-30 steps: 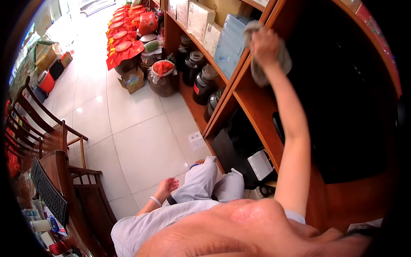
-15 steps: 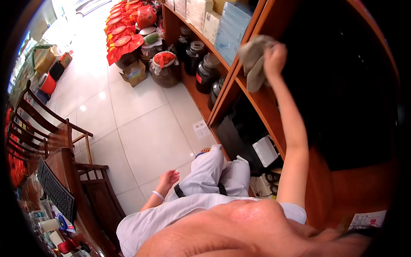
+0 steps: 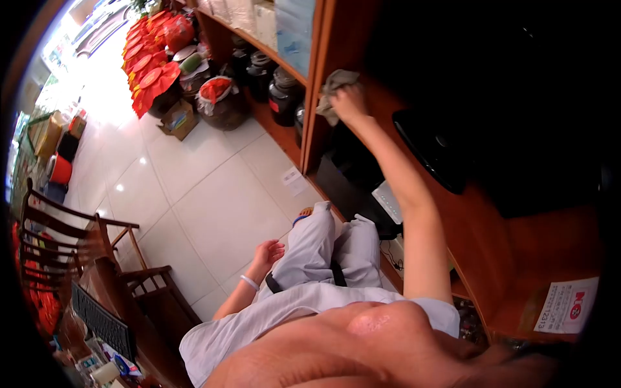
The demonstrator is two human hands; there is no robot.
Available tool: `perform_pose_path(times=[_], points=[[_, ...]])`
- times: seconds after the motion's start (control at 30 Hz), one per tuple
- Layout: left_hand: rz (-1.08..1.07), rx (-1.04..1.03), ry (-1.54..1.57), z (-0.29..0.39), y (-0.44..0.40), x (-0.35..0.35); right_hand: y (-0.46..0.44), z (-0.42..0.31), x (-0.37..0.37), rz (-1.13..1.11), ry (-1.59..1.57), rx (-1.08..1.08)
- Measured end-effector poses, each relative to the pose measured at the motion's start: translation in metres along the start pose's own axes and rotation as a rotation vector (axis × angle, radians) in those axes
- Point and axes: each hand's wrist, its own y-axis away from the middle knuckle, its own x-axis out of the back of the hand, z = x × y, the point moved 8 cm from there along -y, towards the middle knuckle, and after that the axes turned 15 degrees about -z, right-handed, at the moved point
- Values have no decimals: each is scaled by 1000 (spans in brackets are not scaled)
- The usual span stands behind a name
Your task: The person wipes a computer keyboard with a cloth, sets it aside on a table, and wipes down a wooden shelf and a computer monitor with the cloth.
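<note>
Over the pale tiled floor (image 3: 220,194) and beside the wooden cabinet (image 3: 339,39), faced a broad black panel (image 3: 479,90) above the shelf (image 3: 466,223), with the view turned further right than half a second before. Off to the left, saw the worktop (image 3: 107,281) beside a wooden chair (image 3: 96,239). On the shelf, right of the forearm (image 3: 401,171), caught sight of a black rounded base (image 3: 427,152), newly exposed. On the worktop, found a keyboard (image 3: 103,320). At lower right, saw more of a printed sheet (image 3: 566,305) than earlier. Held the grey-brown cloth (image 3: 333,87) bunched in the right hand (image 3: 351,103), grip clenched around it, shifted closer to the cabinet's upright (image 3: 314,139); could not tell about contact with the wood. Kept the left hand (image 3: 267,255) low above the floor, grip released, little changed. Wore a white bracelet (image 3: 249,282) on that wrist.
</note>
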Motion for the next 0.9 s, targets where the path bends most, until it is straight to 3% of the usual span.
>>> perform_pose_path(times=[0.07, 0.2, 0.27, 0.37, 0.47, 0.6, 0.63, 0.67, 0.7, 0.73, 0.77, 0.83, 0.87, 0.9], points=[[32, 54, -27, -1, -4, -1, 13, -16, 9, 313, 68, -95], [-74, 3, -99, 19, -18, -43, 15, -7, -1, 235, 3, -116], [-183, -134, -250, 57, -21, -94, 33, -10, -5, 303, 44, 1], [-287, -310, -462, 114, -25, -180, 112, 12, -9, 496, 46, 59], [-482, -484, -658, 146, -29, -269, 232, 46, -17, 511, 76, 23], [-647, -800, -943, 149, -37, -367, 376, 114, -38, 492, 106, -415], [-649, -902, -1081, 148, -32, -394, 382, 116, -30, 497, 118, -423], [-509, -862, -1354, 145, -35, -412, 395, 126, -18, 579, 73, -551], [-497, -989, -1440, 141, -35, -433, 409, 135, -8, 664, 25, -683], [-482, -1126, -1520, 139, -38, -453, 394, 119, 12, 726, 136, -588], [-498, -1133, -1519, 138, -56, -464, 368, 106, 28, 659, 12, -492], [-338, -1505, -1620, 132, -73, -479, 312, 72, 42, 761, 62, -278], [-266, -1366, -1767, 129, -86, -479, 263, 78, 28, 559, -54, -274], [-180, -1387, -1814, 124, -87, -476, 219, 83, 13, 523, 24, -256]])
